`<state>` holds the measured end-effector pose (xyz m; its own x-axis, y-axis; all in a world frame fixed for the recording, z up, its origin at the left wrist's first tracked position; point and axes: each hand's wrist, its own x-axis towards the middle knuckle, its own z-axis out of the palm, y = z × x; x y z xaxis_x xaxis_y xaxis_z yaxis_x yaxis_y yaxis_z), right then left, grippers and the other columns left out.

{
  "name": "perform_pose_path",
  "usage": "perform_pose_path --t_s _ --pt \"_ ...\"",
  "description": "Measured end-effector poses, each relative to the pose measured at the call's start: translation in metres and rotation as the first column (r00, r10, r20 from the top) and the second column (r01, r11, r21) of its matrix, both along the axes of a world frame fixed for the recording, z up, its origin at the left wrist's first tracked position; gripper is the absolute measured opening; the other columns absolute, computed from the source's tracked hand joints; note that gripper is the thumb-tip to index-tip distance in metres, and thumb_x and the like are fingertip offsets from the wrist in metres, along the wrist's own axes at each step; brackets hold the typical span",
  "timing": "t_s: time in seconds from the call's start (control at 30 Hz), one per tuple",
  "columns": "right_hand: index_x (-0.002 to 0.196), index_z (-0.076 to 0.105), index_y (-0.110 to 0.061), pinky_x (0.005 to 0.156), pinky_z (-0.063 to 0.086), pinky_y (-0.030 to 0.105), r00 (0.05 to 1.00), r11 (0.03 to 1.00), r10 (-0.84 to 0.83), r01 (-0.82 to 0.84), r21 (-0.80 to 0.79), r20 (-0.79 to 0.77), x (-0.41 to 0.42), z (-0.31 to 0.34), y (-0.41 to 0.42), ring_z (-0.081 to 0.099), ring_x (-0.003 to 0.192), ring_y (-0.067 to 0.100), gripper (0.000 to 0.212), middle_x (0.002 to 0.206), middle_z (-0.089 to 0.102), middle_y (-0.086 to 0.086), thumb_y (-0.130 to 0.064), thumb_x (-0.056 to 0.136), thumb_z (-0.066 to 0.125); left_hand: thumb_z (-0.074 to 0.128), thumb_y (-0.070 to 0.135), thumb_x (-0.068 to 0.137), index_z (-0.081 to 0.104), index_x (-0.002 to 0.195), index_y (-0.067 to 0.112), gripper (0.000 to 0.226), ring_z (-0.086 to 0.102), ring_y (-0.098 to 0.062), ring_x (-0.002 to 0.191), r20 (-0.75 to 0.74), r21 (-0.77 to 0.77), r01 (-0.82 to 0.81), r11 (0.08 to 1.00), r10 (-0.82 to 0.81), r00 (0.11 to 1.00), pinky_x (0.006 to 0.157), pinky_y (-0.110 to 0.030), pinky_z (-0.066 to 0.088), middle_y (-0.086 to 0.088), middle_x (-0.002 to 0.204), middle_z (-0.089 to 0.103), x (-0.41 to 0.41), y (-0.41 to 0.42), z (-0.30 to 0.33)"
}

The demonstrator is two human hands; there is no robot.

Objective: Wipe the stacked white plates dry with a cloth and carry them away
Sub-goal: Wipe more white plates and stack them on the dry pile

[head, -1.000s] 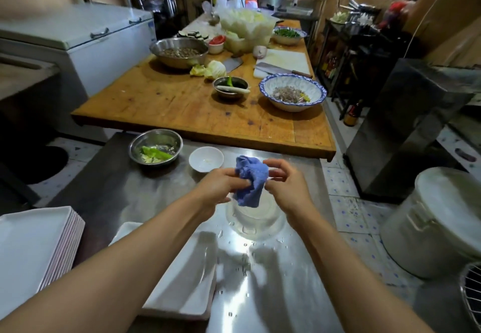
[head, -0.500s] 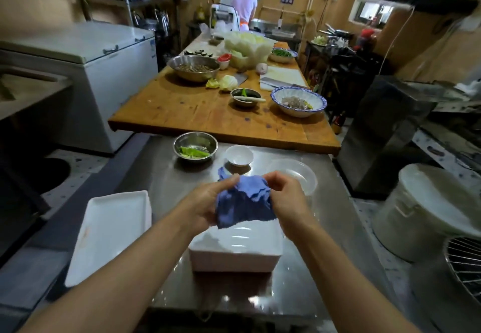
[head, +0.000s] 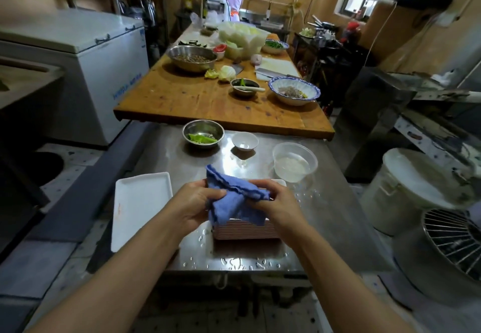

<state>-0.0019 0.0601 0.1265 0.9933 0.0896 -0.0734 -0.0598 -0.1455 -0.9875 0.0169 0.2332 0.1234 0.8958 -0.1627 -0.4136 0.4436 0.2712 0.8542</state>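
Note:
A blue cloth [head: 235,198] is stretched between both my hands just above a stack of white rectangular plates [head: 244,231] on the wet steel table [head: 335,218]. My left hand [head: 196,203] grips the cloth's left side. The cloth's right edge is pinched by my right hand [head: 277,205]. The cloth and my hands hide most of the stack's top; its layered front edge shows below them. A second stack of white rectangular plates [head: 140,207] lies on the table to the left, untouched.
On the steel table beyond the stack stand a steel bowl with greens [head: 203,134], a small white dish [head: 244,141] and a clear plastic bowl [head: 295,162]. A wooden table [head: 182,101] with food bowls lies farther back. A white bucket [head: 413,189] stands right; a person works far off.
The view has pulled back and up, so the plates sit farther from me. My hands have spread the bunched cloth wider over the nearer stack.

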Motion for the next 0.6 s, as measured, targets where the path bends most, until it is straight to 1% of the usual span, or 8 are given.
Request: perform_pose_path --t_s 0.1,0.17,0.23,0.3,0.4,0.47,0.53,0.6 --pt "0.1 0.065 -0.005 0.071 0.052 0.036 0.959 0.964 0.041 0.035 0.262 -0.28 0.0 -0.005 -0.01 0.064 0.081 0.023 0.015 0.092 0.068 0.014 -0.004 0.09 0.055 0.049 -0.011 0.086 0.064 0.09 0.006 0.023 0.061 -0.017 0.069 0.0 0.24 0.063 0.969 -0.065 0.998 0.059 -0.027 0.05 -0.008 0.081 0.066 -0.004 0.008 -0.004" --pt "0.096 0.064 -0.009 0.06 0.05 0.032 0.897 0.948 0.023 0.12 0.293 -0.442 -0.002 -0.008 -0.017 0.062 0.074 0.021 0.011 0.084 0.066 0.008 -0.012 0.093 0.054 0.052 -0.006 0.085 0.065 0.085 0.012 0.023 0.057 -0.01 0.055 -0.045 0.328 0.135 0.935 -0.127 0.991 0.049 -0.02 0.046 0.002 0.062 0.064 -0.008 0.005 -0.005" --pt "0.093 0.064 -0.008 0.053 0.051 0.028 0.858 0.943 -0.057 0.214 0.255 -0.51 -0.003 -0.011 -0.021 0.065 0.065 0.019 0.014 0.074 0.069 0.006 -0.017 0.094 0.053 0.053 -0.002 0.084 0.066 0.083 0.013 0.02 0.055 -0.009 0.051 -0.084 0.346 0.146 0.927 -0.124 0.989 0.048 -0.02 0.045 0.004 0.054 0.061 -0.011 -0.004 -0.006" --pt "0.086 0.066 -0.01 0.049 0.051 0.025 0.875 0.96 -0.091 0.204 0.191 -0.476 -0.003 -0.014 -0.026 0.065 0.058 0.015 0.02 0.063 0.07 0.001 -0.019 0.096 0.05 0.052 0.002 0.084 0.068 0.089 0.011 0.019 0.058 -0.013 0.061 -0.093 0.311 0.096 0.946 -0.07 0.993 0.053 -0.025 0.045 -0.002 0.066 0.064 -0.012 -0.014 -0.009" --pt "0.089 0.066 -0.011 0.076 0.053 0.037 0.913 0.976 -0.082 0.155 0.153 -0.4 -0.002 -0.017 -0.037 0.065 0.08 0.02 0.024 0.082 0.07 0.005 -0.021 0.098 0.047 0.05 0.008 0.087 0.067 0.096 0.01 0.019 0.059 -0.022 0.074 -0.132 0.242 0.05 0.969 -0.018 0.991 0.059 -0.03 0.046 -0.011 0.08 0.065 -0.015 -0.026 -0.013" --pt "0.088 0.064 -0.007 0.08 0.05 0.039 0.934 0.976 -0.041 0.114 0.186 -0.354 -0.003 -0.015 -0.046 0.063 0.082 0.022 0.017 0.087 0.068 0.011 -0.015 0.095 0.051 0.049 0.01 0.09 0.065 0.1 0.009 0.019 0.062 -0.026 0.078 -0.13 0.228 0.041 0.973 -0.012 0.992 0.058 -0.032 0.048 -0.014 0.085 0.066 -0.018 -0.033 -0.017" --pt "0.095 0.061 -0.001 0.077 0.051 0.039 0.954 0.982 0.012 0.046 0.185 -0.3 -0.006 -0.013 -0.055 0.063 0.084 0.028 0.008 0.093 0.065 0.02 -0.002 0.087 0.059 0.049 0.008 0.091 0.064 0.1 0.013 0.018 0.062 -0.023 0.075 -0.061 0.288 0.028 0.957 -0.01 0.998 0.054 -0.029 0.049 -0.012 0.084 0.067 -0.02 -0.04 -0.021" --pt "0.106 0.057 0.001 0.085 0.05 0.049 0.96 0.988 0.034 0.01 0.156 -0.277 -0.009 -0.014 -0.066 0.063 0.092 0.037 0.03 0.103 0.065 0.026 0.011 0.078 0.062 0.053 0.003 0.089 0.064 0.094 0.02 0.021 0.061 -0.017 0.064 0.084 0.351 -0.053 0.935 0.025 0.996 0.051 -0.025 0.047 -0.009 0.078 0.066 -0.022 -0.047 -0.022"
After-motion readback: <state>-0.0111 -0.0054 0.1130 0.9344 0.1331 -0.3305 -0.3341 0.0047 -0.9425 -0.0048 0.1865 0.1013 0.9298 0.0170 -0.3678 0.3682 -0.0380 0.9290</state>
